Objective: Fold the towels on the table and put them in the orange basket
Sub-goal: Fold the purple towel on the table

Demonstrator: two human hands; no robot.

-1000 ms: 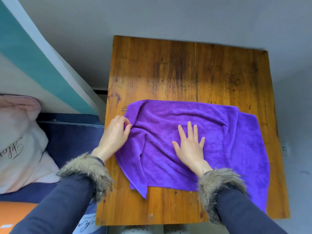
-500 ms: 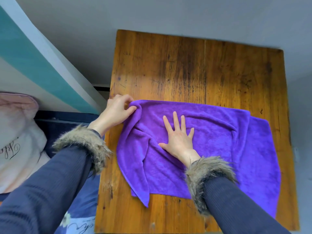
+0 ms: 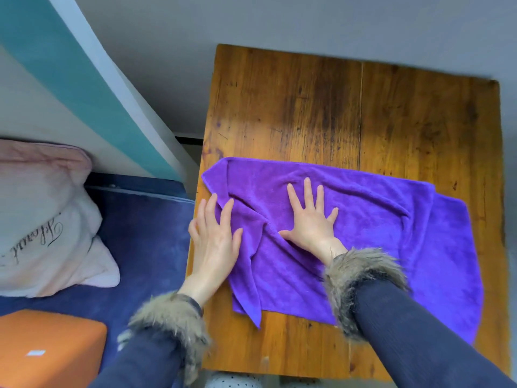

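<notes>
While the purple towel lies spread over the near half of the wooden table, both hands rest flat on it with straight fingers. The left hand lies at the towel's left border, partly on the cloth and partly on bare wood, close to the table's left edge, fingers slightly apart. The right hand presses down near the towel's middle, fingers spread wide and pointing away from the person. Neither hand pinches or grips any cloth.

One towel is in view. Its far edge runs roughly straight across the table, its right part reaches close to the table's right edge, and a pointed corner hangs toward the near edge on the left side. Diagonal creases run between the two hands, and a second layer shows along the right side. Beyond the towel, the far half of the table is bare wood up to the grey wall. A strip of bare wood also shows at the near edge, in front of the towel.

To the left of the table, lower down, sits a blue bed with one pale pink pillow bearing dark script. One orange basket stands at the lower left corner on the bed, well apart from the towel; only its outer side shows, so its contents cannot be told. Both sleeves are dark with fur cuffs.
</notes>
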